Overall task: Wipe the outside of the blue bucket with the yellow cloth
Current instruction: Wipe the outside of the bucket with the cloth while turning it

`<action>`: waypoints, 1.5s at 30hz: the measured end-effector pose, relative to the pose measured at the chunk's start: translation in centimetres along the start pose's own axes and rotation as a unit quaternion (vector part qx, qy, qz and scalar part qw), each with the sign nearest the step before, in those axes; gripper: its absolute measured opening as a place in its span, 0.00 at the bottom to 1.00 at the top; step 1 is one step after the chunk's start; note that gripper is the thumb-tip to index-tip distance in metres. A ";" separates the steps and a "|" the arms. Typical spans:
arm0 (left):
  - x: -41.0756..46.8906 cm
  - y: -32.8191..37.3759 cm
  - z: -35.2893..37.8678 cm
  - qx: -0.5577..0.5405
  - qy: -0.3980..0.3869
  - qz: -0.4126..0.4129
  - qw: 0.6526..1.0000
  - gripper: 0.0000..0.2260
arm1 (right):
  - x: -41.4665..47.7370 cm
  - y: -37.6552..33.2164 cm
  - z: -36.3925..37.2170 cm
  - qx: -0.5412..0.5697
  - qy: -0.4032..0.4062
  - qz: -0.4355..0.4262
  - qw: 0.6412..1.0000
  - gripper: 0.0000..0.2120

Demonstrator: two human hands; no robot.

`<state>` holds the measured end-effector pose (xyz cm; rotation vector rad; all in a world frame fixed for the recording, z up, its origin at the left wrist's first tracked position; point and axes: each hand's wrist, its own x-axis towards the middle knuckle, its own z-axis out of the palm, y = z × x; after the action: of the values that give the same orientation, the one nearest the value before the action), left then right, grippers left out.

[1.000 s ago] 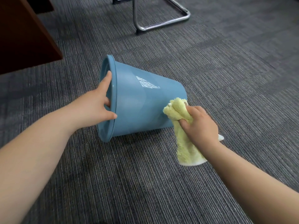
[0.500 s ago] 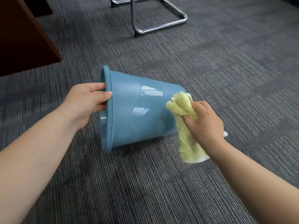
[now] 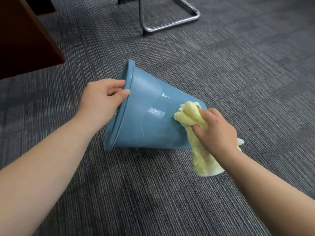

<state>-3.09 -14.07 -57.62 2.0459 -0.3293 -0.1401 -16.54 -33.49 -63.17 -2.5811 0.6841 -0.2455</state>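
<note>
The blue bucket (image 3: pixel 150 120) lies on its side on the grey carpeted floor (image 3: pixel 136 193), roughly in the middle of the visible floor, with its open mouth turned toward the left and its narrower base toward the right. Only its lower side touches the carpet.

The left hand (image 3: pixel 104 101) is closed on the bucket's rim at the upper part of the mouth: the thumb and a finger rest over the outer edge, and the other fingers seem to curl inside the mouth, though they are hidden from here.

The right hand (image 3: pixel 216 132) grips the yellow cloth (image 3: pixel 189 114) in a fist. The bunched top of the cloth is pressed against the bucket's outer wall near the base end, on the side facing the camera. The rest of the cloth hangs from below the hand and trails to the floor just beside the bucket's base.

Beyond the bucket, toward the far edge of the floor, stands the chrome tube frame of a chair (image 3: pixel 170 26). A dark brown piece of wooden furniture (image 3: pixel 25 40) fills the far left corner, well apart from the bucket.
</note>
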 end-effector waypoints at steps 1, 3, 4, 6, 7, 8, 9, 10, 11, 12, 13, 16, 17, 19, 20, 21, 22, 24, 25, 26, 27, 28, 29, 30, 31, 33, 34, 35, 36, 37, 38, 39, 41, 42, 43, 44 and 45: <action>0.0 0.1 -0.2 0.036 -0.019 0.020 0.999 0.15 | 0.1 -0.1 -0.1 0.000 0.001 0.003 1.000 0.17; 0.0 0.4 -0.8 0.091 -0.057 0.045 0.993 0.19 | 0.4 -0.6 -0.3 -0.001 0.011 -0.003 1.000 0.17; 0.0 0.6 -1.0 0.108 -0.067 0.046 0.991 0.20 | 0.5 -1.1 -0.4 -0.002 0.020 -0.015 1.000 0.17; -0.1 0.8 -1.0 0.086 -0.082 0.030 0.992 0.22 | 0.7 -2.8 -0.5 0.004 0.041 -0.054 0.998 0.17; -0.3 0.9 -0.9 0.055 -0.089 0.017 0.994 0.22 | 0.8 -3.8 -0.6 0.009 0.052 -0.079 0.995 0.18; -0.4 0.9 -0.7 0.028 -0.095 0.007 0.995 0.22 | 0.8 -4.7 -0.6 0.012 0.063 -0.103 0.993 0.18; -0.4 0.9 -0.6 0.011 -0.099 0.001 0.995 0.22 | 0.7 -5.6 -0.6 0.014 0.071 -0.126 0.989 0.18; -0.3 0.8 -0.6 0.001 -0.100 -0.003 0.995 0.22 | 0.5 -6.4 -0.6 0.015 0.075 -0.147 0.986 0.18; -0.3 0.7 -0.6 -0.008 -0.098 -0.008 0.995 0.22 | 0.3 -7.0 -0.6 0.016 0.074 -0.169 0.983 0.18; -0.2 0.6 -0.8 -0.020 -0.097 -0.014 0.995 0.22 | -0.1 -7.6 -0.5 0.016 0.068 -0.191 0.979 0.18; -0.1 0.4 -1.0 -0.032 -0.097 -0.021 0.995 0.22 | -0.7 -8.0 -0.3 0.012 0.062 -0.215 0.975 0.19; 0.0 -0.1 -1.3 -0.054 -0.106 -0.033 0.992 0.21 | -2.3 -8.9 0.6 -0.028 0.039 -0.279 0.959 0.21; 0.0 -0.2 -1.4 -0.062 -0.109 -0.034 0.992 0.21 | -2.5 -9.0 0.7 -0.037 0.029 -0.289 0.956 0.20; 0.0 -0.3 -1.4 -0.076 -0.110 -0.039 0.990 0.21 | -2.0 -8.8 0.5 -0.034 0.019 -0.280 0.959 0.20; 0.1 -0.3 -1.4 -0.081 -0.109 -0.042 0.990 0.21 | -1.5 -8.6 0.1 -0.025 0.015 -0.264 0.964 0.20; 0.1 -0.3 -1.4 -0.082 -0.110 -0.044 0.990 0.21 | -1.1 -8.5 -0.2 -0.015 0.015 -0.244 0.970 0.19; 0.1 -0.3 -1.3 -0.082 -0.112 -0.045 0.989 0.21 | -0.6 -8.3 -0.5 -0.008 0.017 -0.222 0.975 0.18; 0.1 -0.3 -1.2 -0.081 -0.116 -0.045 0.989 0.21 | 0.0 -8.1 -0.8 -0.006 0.027 -0.193 0.981 0.17; 0.2 -0.2 -1.2 -0.080 -0.118 -0.043 0.989 0.21 | 0.0 -8.1 -0.8 -0.006 0.032 -0.193 0.981 0.17; 0.2 -0.2 -1.2 -0.079 -0.119 -0.042 0.989 0.21 | -0.1 -8.1 -0.7 -0.007 0.032 -0.203 0.979 0.17; 0.1 -0.2 -1.2 -0.079 -0.119 -0.041 0.989 0.21 | -0.5 -8.3 -0.6 -0.012 0.033 -0.218 0.975 0.17; 0.1 -0.1 -1.2 -0.077 -0.118 -0.040 0.989 0.21 | -0.9 -8.5 -0.4 -0.019 0.038 -0.237 0.971 0.18; 0.1 -0.1 -1.1 -0.077 -0.118 -0.038 0.989 0.21 | -1.5 -8.6 -0.2 -0.028 0.041 -0.259 0.965 0.18; 0.0 0.0 -1.1 -0.078 -0.118 -0.038 0.989 0.21 | -2.1 -8.7 0.0 -0.041 0.039 -0.280 0.958 0.18; 0.0 0.0 -1.1 -0.081 -0.118 -0.040 0.989 0.21 | -2.5 -8.8 0.2 -0.054 0.031 -0.297 0.953 0.17; -0.2 0.2 -1.1 -0.084 -0.117 -0.045 0.988 0.21 | -2.8 -8.5 0.3 -0.068 0.022 -0.312 0.948 0.16; -0.2 0.2 -1.1 -0.085 -0.116 -0.048 0.988 0.21 | -2.4 -8.2 0.3 -0.064 0.025 -0.309 0.949 0.17; -0.2 0.2 -1.1 -0.085 -0.113 -0.050 0.989 0.21 | -1.9 -7.8 0.1 -0.054 0.030 -0.298 0.953 0.18; -0.1 0.2 -1.1 -0.085 -0.110 -0.053 0.989 0.21 | -1.3 -7.4 -0.1 -0.044 0.034 -0.277 0.959 0.20; -0.2 0.2 -1.2 -0.084 -0.107 -0.055 0.989 0.21 | -0.7 -7.0 -0.4 -0.036 0.040 -0.249 0.967 0.21; -0.2 0.1 -1.2 -0.084 -0.103 -0.058 0.989 0.21 | -0.2 -6.4 -0.7 -0.032 0.044 -0.219 0.974 0.20; -0.2 0.1 -1.2 -0.083 -0.102 -0.060 0.990 0.21 | 0.3 -5.9 -0.8 -0.032 0.045 -0.188 0.981 0.17; -0.2 0.1 -1.2 -0.080 -0.102 -0.061 0.990 0.21 | 0.5 -5.0 -0.7 -0.033 0.053 -0.152 0.986 0.15; -0.1 0.1 -1.1 -0.079 -0.102 -0.060 0.990 0.21 | 0.3 -4.7 -0.5 -0.033 0.054 -0.157 0.986 0.15; 0.0 0.1 -1.1 -0.078 -0.101 -0.058 0.990 0.21 | -0.1 -4.7 -0.3 -0.035 0.057 -0.173 0.983 0.17; 0.0 0.0 -1.1 -0.076 -0.099 -0.057 0.991 0.21 | -0.7 -4.9 0.0 -0.037 0.062 -0.196 0.978 0.19; 0.1 0.0 -1.1 -0.073 -0.096 -0.058 0.991 0.21 | -1.3 -5.1 0.3 -0.041 0.062 -0.221 0.973 0.21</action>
<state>-2.72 -13.13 -57.08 1.9100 -0.3104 -0.4221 -15.38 -28.79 -61.12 -2.7904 0.1507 -0.5305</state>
